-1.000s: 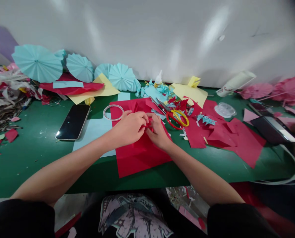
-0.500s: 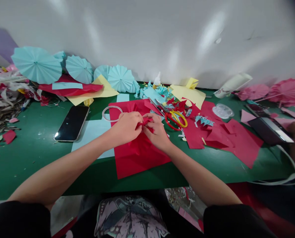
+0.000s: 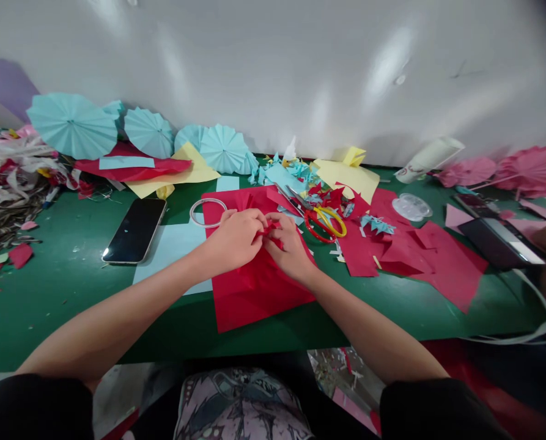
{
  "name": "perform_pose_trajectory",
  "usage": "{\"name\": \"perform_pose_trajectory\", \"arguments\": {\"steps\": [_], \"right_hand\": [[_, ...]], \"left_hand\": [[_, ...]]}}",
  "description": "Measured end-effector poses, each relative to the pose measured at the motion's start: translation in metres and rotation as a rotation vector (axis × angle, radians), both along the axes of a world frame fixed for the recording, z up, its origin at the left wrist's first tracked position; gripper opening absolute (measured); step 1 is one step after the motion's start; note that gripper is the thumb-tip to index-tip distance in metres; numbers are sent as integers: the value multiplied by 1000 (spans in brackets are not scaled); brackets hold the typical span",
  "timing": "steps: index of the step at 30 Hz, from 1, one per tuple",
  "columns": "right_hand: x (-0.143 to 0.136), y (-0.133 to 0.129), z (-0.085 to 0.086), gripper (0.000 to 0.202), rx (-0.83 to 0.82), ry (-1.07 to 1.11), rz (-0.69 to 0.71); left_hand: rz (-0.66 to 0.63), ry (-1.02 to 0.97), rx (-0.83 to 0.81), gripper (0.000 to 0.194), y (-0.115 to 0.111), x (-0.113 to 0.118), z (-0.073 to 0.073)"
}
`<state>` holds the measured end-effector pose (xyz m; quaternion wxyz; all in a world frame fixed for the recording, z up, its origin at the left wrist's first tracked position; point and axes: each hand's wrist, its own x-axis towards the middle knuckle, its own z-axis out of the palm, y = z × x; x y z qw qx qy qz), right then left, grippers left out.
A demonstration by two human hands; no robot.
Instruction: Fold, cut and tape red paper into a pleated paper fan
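Over the red sheet (image 3: 249, 305): a two-handed pinch

Between their fingertips, the left hand (image 3: 238, 238) and the right hand (image 3: 291, 247) are both closed on a red fold (image 3: 271, 227), held above the middle of the sheet; whether fold and sheet are one piece cannot be told, as the fingers cover it. Probable faults: unequal pressure would set the crease askew or let a layer slip; a hard pull could tear the paper. Farther out, the ring (image 3: 207, 200) lies just beside the left hand, partly on the sheet, where a sideways sweep could knock it. The scissors (image 3: 317, 211), handles nearest the right hand, limit room on that side. Blue paper (image 3: 174, 244) passes under the left forearm, the phone (image 3: 135, 232) at its left edge. Green table (image 3: 71, 269) shows broadly left of the phone, and as a narrow strip before the sheet's near corner.
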<state>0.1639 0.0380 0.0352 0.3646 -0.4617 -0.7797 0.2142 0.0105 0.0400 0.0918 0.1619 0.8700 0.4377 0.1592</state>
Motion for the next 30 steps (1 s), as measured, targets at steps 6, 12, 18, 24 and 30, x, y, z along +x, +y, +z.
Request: {"name": "perform_pose_trajectory", "arguments": {"steps": [6, 12, 18, 24, 30], "right_hand": [[-1, -1, -1, 22, 19, -29, 3], [0, -2, -1, 15, 31, -44, 23], [1, -1, -3, 13, 10, -28, 43], [1, 1, -3, 17, 1, 16, 56], [1, 0, 1, 8, 204, 93, -78]], "left_hand": [[26, 46, -36, 22, -1, -1, 3], [1, 40, 7, 21, -4, 3, -1], [7, -9, 18, 21, -4, 5, -7], [48, -2, 1, 20, -1, 0, 0], [123, 46, -10, 19, 9, -8, 4]]}}
